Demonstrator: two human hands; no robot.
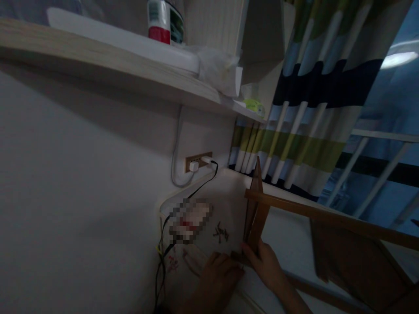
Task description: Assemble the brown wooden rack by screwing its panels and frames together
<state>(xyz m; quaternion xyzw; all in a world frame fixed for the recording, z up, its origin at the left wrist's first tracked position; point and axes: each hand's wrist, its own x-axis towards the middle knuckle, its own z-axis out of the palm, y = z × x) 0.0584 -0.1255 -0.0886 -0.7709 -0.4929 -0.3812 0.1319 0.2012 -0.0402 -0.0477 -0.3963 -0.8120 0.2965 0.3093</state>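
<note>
A brown wooden frame stands at the lower right, with a flat wooden panel rising from its near corner. My right hand is wrapped round the frame's post close to that corner. Just left of it, my left hand has its fingers curled together at the end of a wooden bar; what they pinch is too dark and small to tell. Beyond my left hand lies a loose pile of small screws on the white surface. Some small reddish pieces lie further left.
A wall socket holds two plugs, and black cables run down along the left edge. A blurred-out item lies beside them. Overhead juts a wooden shelf. A striped curtain hangs behind; brown boards lie right.
</note>
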